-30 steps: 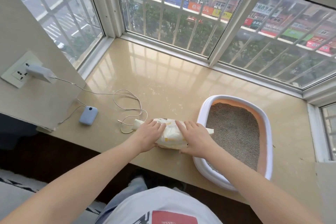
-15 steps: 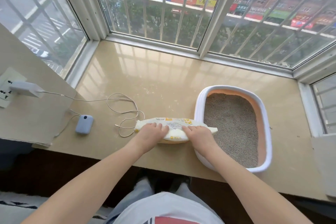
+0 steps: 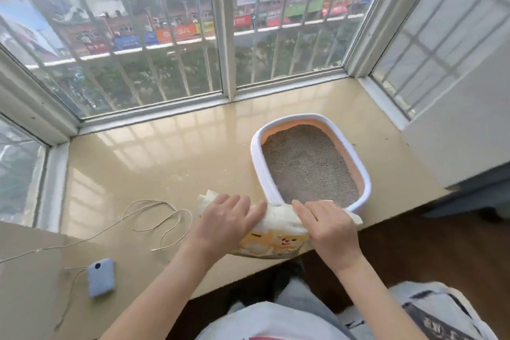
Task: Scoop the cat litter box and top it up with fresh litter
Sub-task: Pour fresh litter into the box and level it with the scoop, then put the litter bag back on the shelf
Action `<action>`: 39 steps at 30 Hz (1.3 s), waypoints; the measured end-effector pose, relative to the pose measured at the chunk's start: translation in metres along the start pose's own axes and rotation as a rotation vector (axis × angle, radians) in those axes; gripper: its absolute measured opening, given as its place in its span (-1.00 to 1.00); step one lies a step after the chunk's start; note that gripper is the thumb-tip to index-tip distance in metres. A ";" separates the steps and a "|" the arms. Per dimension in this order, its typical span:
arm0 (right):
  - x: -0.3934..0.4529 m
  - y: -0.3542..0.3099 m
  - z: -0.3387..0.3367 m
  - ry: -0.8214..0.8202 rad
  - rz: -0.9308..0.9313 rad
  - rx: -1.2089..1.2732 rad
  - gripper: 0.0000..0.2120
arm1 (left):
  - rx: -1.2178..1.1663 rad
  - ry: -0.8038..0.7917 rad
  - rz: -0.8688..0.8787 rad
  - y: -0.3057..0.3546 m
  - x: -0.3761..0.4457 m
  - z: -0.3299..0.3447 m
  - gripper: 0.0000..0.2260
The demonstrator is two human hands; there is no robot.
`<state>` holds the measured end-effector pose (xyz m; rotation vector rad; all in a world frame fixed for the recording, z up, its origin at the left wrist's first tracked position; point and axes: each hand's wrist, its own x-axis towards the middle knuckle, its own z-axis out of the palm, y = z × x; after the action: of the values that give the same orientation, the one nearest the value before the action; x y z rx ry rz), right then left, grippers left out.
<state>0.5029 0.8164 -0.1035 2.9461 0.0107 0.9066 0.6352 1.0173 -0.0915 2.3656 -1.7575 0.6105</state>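
Both hands press flat on the rolled litter bag (image 3: 276, 225), left hand (image 3: 225, 222) at its 9 o'clock end, right hand (image 3: 327, 226) at 3 o'clock, fingers straight. The litter box (image 3: 358, 157) sits at the bag's 1 o'clock, touching it, on the windowsill (image 3: 165, 152).

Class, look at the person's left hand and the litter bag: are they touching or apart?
Touching. The head view shows the left hand lying on top of the litter bag, fingers spread over its white upper fold, with no gap visible.
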 end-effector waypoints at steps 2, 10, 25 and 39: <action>-0.017 0.004 -0.022 0.015 0.082 -0.060 -0.79 | -0.020 0.098 0.068 0.013 0.018 -0.001 -0.67; -0.077 0.056 -0.081 0.039 0.343 -0.245 -0.86 | -0.160 0.173 0.298 0.082 0.108 0.006 -0.81; -0.226 0.220 -0.156 -0.002 0.752 -0.418 -0.80 | -0.384 0.092 0.765 0.281 0.306 0.068 -0.78; -0.292 0.348 -0.173 0.014 1.137 -0.671 -0.75 | -0.480 0.189 1.139 0.421 0.491 0.137 -0.68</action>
<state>0.1606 0.4713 -0.1045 2.1227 -1.6895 0.7268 0.3897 0.4036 -0.0777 0.8304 -2.6384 0.3910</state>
